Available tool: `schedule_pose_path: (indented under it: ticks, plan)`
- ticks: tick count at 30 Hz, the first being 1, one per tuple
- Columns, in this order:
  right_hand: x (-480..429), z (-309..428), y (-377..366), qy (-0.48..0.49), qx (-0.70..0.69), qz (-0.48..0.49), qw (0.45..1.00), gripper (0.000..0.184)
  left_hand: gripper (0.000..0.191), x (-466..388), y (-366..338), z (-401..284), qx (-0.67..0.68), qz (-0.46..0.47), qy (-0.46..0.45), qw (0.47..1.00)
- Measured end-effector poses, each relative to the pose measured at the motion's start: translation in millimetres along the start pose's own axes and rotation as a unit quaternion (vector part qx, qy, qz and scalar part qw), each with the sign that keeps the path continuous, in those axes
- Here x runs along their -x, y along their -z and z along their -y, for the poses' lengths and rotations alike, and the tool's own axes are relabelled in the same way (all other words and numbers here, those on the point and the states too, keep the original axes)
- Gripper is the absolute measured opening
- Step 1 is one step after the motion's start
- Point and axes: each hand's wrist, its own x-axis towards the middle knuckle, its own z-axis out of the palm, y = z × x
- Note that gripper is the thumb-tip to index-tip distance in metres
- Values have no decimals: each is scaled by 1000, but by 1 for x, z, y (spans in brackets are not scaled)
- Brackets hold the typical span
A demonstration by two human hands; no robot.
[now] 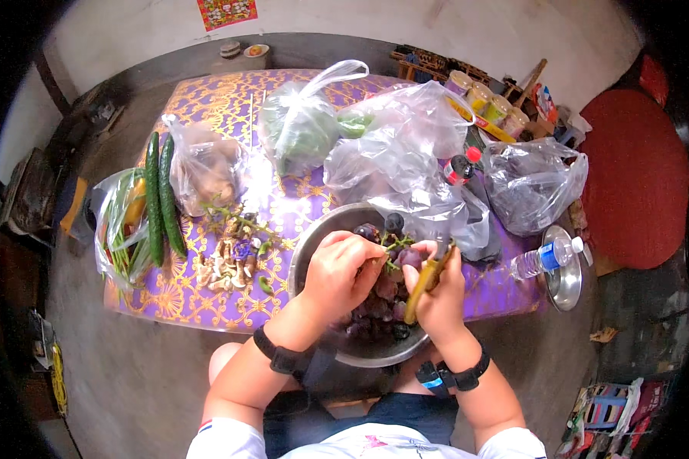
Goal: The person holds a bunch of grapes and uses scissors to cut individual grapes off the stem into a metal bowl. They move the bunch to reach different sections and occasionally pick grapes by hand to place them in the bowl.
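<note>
My left hand (pixel 341 267) pinches a green grape stem (pixel 389 265) above a steel basin (pixel 307 244). Held in my right hand (pixel 445 298) is a yellow-handled tool (pixel 418 298), probably a knife or scissors; its blade is blurred. The thumb and fingertips of that same hand touch a purple grape (pixel 407 258) beside the stem. Under both hands, dark grapes (pixel 373 318) lie in the basin, which sits at the table's near edge, over my lap. My hands partly hide the grapes.
Bare stems and peelings (pixel 229 261) lie on the purple patterned tablecloth (pixel 178 298), near two cucumbers (pixel 154 201). Plastic bags of produce (pixel 298 123) stand behind. To the right are a cola bottle (pixel 459 169), a water bottle (pixel 545 258) and a steel dish (pixel 565 287).
</note>
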Motion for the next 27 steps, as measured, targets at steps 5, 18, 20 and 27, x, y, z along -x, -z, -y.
schedule_pose_path:
  ticks: [5, 18, 20, 27]
  plan:
    - [-1, 0, 9, -165, -289, 20, 943, 15, 14, -1, 7, -2, 5, -23, 45, 999]
    - [24, -6, 42, -267, -248, 92, 927, 21, 12, 2, 11, 6, 39, -35, 152, 987]
    - [40, -20, 38, -263, -165, 114, 943, 26, 11, 0, 12, 6, 38, -40, 157, 986]
    - [46, -17, 44, -273, -179, 95, 940, 21, 14, -10, 30, 4, -85, 46, 64, 993]
